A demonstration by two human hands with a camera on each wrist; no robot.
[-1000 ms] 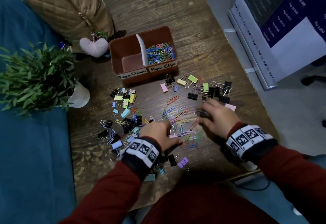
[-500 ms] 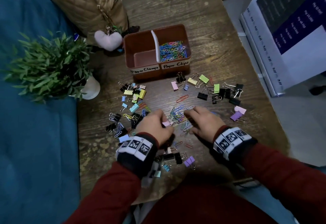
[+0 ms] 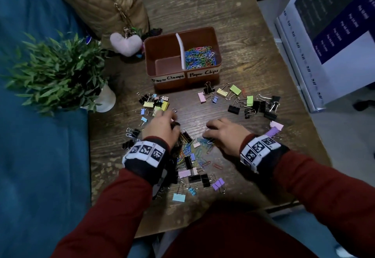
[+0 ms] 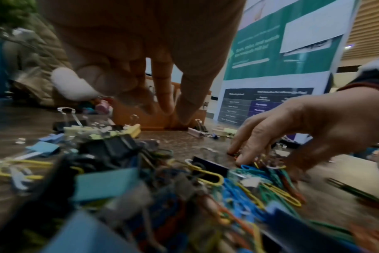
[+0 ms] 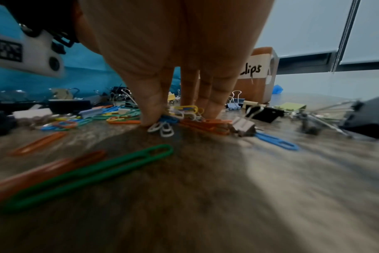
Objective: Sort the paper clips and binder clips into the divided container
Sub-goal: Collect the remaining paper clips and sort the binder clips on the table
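Note:
A brown divided container [image 3: 182, 84] stands at the middle of the table. Its left half, labelled Paper Clamps, is bare; its right half holds coloured paper clips [image 3: 199, 57]. Binder clips lie in groups at the left [image 3: 154, 104], right [image 3: 253, 103] and near me [image 3: 196, 178]. A loose pile of paper clips [image 3: 194, 152] lies between my hands. My left hand [image 3: 172, 118] hangs over the left binder clips with straight fingers [image 4: 164, 102], holding nothing I can see. My right hand [image 5: 175, 118] pinches a small bunch of paper clips [image 5: 184, 109] against the table.
A potted plant [image 3: 58, 75], a quilted tan bag [image 3: 97, 3] and its pink heart charm [image 3: 125, 44] crowd the table's left back. Blue fabric [image 3: 30, 156] lies left of the table. A standing poster board [image 3: 334, 34] is at the right.
My right hand came in from the right binder clips to the paper clip pile. My left hand left the pile and moved forward toward the left binder clips.

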